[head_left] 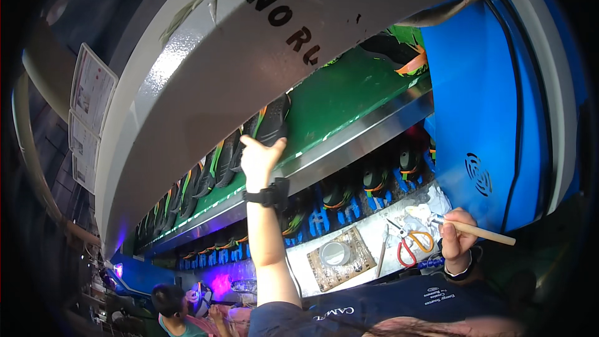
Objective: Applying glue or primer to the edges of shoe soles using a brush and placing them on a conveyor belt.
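Note:
My left hand (261, 161), with a black strap on its wrist, reaches up to the green conveyor belt. Its thumb and forefinger span the near end of a black shoe (273, 120) with orange and green trim; its other fingers are partly hidden. At the right, my right hand (458, 237) is closed around a brush (480, 231) with a pale wooden handle. The brush's head end points left, over crumpled white material (421, 214). Red-and-orange-handled scissors (409, 247) lie beside it on the white work ledge.
More black shoes (187, 190) line the belt (324, 109) to the left. Below it, shoes sit on blue holders (319, 219). A round container (335, 253) stands on a brown board (359, 249). A grey hood (206, 62) overhangs; another person (171, 306) sits lower left.

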Demonstrator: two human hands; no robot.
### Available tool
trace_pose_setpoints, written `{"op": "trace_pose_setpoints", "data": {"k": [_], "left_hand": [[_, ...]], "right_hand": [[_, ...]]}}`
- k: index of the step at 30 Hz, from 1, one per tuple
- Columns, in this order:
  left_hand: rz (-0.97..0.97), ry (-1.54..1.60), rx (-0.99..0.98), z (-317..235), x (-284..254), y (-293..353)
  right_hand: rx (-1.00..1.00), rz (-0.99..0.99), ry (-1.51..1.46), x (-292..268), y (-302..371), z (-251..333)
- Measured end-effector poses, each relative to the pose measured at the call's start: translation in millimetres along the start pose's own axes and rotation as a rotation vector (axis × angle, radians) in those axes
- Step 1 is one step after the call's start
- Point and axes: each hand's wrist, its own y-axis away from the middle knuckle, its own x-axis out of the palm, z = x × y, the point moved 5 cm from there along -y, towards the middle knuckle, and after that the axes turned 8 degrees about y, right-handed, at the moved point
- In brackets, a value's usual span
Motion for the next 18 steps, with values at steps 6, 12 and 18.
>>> {"op": "trace_pose_setpoints", "data": {"k": [6,12,18], "left_hand": [[-0.197,0.681,0.318,2,-101,3],[0.041,1.086,0.467,59,16,-11],[-0.157,1.37,0.349,75,5,5]], "right_hand": [[0.01,0.032,0.002,4,-4,3],[-0.054,0.078,0.033,14,2,23],[0.146,0.241,-0.056,63,19,-21]]}}
